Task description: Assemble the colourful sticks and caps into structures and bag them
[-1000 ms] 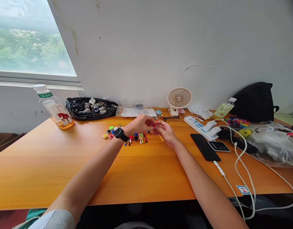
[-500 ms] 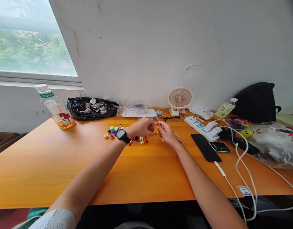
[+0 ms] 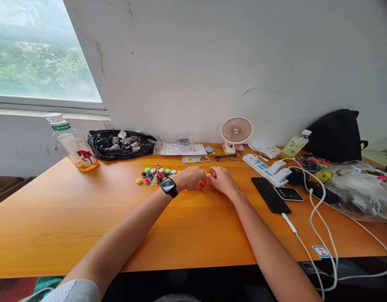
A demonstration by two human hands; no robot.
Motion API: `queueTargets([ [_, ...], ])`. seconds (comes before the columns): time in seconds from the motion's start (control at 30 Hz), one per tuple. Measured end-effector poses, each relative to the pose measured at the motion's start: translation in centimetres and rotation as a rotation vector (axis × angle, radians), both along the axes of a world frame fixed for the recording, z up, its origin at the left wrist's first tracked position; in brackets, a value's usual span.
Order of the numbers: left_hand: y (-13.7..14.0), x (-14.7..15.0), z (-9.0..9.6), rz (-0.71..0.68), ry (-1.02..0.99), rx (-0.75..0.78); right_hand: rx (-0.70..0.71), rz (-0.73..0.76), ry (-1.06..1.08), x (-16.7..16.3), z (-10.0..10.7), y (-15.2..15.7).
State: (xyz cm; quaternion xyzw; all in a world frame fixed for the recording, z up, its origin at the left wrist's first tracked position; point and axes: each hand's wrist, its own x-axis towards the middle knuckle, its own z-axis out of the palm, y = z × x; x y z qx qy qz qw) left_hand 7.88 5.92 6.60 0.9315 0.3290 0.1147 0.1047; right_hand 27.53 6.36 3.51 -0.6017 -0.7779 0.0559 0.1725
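Note:
My left hand point(image 3: 192, 178), with a black watch point(image 3: 168, 186) on its wrist, is closed over the table, and a small red plastic piece point(image 3: 201, 183) shows at its fingers. Close beside it, my right hand point(image 3: 224, 181) is closed with an orange-yellow bit point(image 3: 213, 173) at its fingertips. A thin yellow piece point(image 3: 206, 173) spans the narrow gap between the hands; its full shape is hidden. Left of the hands lie several small round pots point(image 3: 147, 181) with coloured tops and a bunch of thin coloured strips point(image 3: 155, 178), partly covered by my left hand and wrist.
A tilted drink bottle point(image 3: 78, 151) and an open black bag point(image 3: 118, 144) are at the left. Behind the hands are eyeglasses point(image 3: 225, 157) and a small fan point(image 3: 236, 131). To the right lie a black phone point(image 3: 270, 195), a power strip point(image 3: 264, 167) and looping white cables point(image 3: 322, 218).
My left hand has lowered slightly toward me and right, uncovering more pots, strips and a card behind. A red piece that stood up between the fingers no longer shows there; my right fingers have curled in.

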Motion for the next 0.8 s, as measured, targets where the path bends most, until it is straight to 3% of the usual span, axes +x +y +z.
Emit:
queueTargets([
  [0.2,1.4,-0.9,-0.8,-0.072,-0.051,0.092,0.056,-0.104,-0.105,1.7,0.8,0.0],
  [0.33,2.5,-1.8,-1.3,-0.042,-0.103,0.125,-0.040,-0.170,-0.201,3.0,0.7,0.2],
  [0.57,2.6,-2.4,-1.6,0.101,-0.053,0.008,-0.110,-0.191,-0.142,2.9,1.1,0.2],
  [0.8,2.6,-2.4,-1.4,0.135,-0.056,-0.079,0.023,-0.232,-0.173,3.1,1.2,0.5],
])
